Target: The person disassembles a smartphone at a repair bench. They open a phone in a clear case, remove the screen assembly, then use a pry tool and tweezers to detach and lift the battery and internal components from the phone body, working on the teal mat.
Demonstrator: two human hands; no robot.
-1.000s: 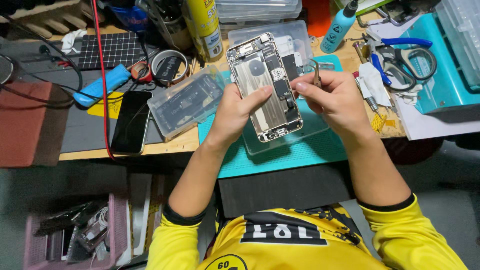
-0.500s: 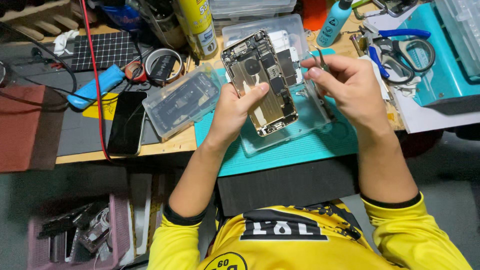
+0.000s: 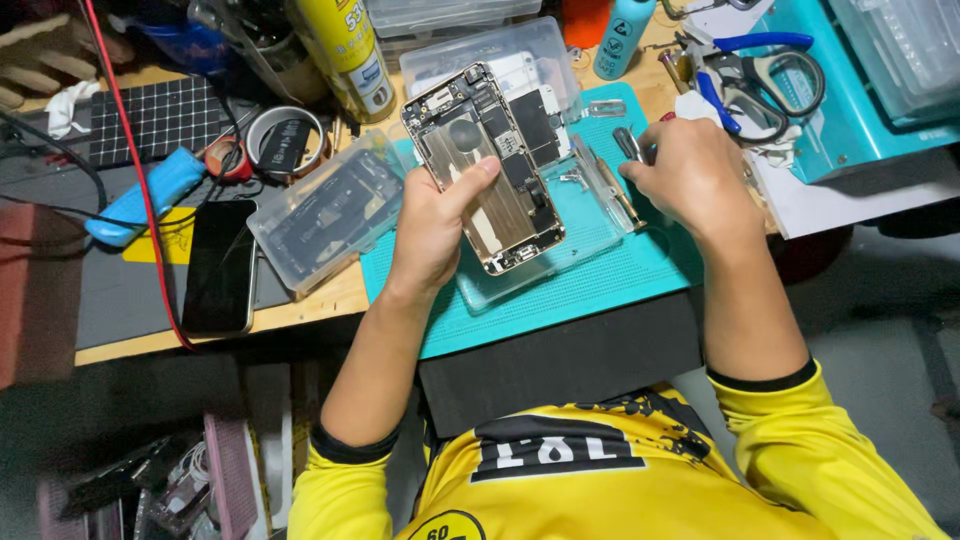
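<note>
While left hand [image 3: 432,232] grips opened phone [image 3: 485,165], right hand [image 3: 693,175] pinches screwdriver [image 3: 630,146].

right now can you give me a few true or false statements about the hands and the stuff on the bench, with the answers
1. The left hand holds an opened phone with its insides showing. True.
2. The right hand rests on the scissors. False: the scissors lie apart, further back right; the right hand is over the teal mat with a small tool in its grip.
3. A dark phone lies flat on the bench to the left. True.
4. The yellow spray can lies on its side on the mat. False: the yellow spray can is off the mat, at the back of the bench.
5. The person wears yellow sleeves. True.
</note>
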